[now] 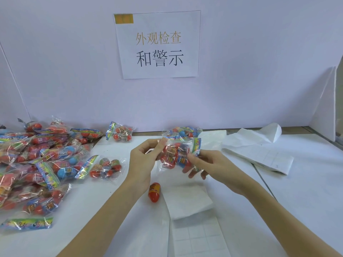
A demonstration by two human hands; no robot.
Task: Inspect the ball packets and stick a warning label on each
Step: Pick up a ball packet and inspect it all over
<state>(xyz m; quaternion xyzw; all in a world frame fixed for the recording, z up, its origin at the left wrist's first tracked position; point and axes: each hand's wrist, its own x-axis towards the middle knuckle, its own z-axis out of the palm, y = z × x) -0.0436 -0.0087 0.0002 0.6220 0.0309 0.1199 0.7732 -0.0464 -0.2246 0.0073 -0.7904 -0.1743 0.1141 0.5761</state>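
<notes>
Held packet (174,154): clear film, red balls with yellow-striped labels, rainbow header strip. Heap of packets (37,164) left of the fingers: red and light-blue balls, rainbow headers. Loose ball (154,191) below the fingers: red-orange, yellow label. Worktop (297,191): white. Wall sign (157,45): white, gold and black characters.

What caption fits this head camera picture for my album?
Both hands, left hand and right hand, hold up one ball packet beside a heap of packets.

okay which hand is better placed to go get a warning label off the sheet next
Left, probably. The right hand cups the ball packet from beneath, bearing it; the left hand only pinches its top corner, so it could let go and drop to the label sheet lying near the person.
</notes>
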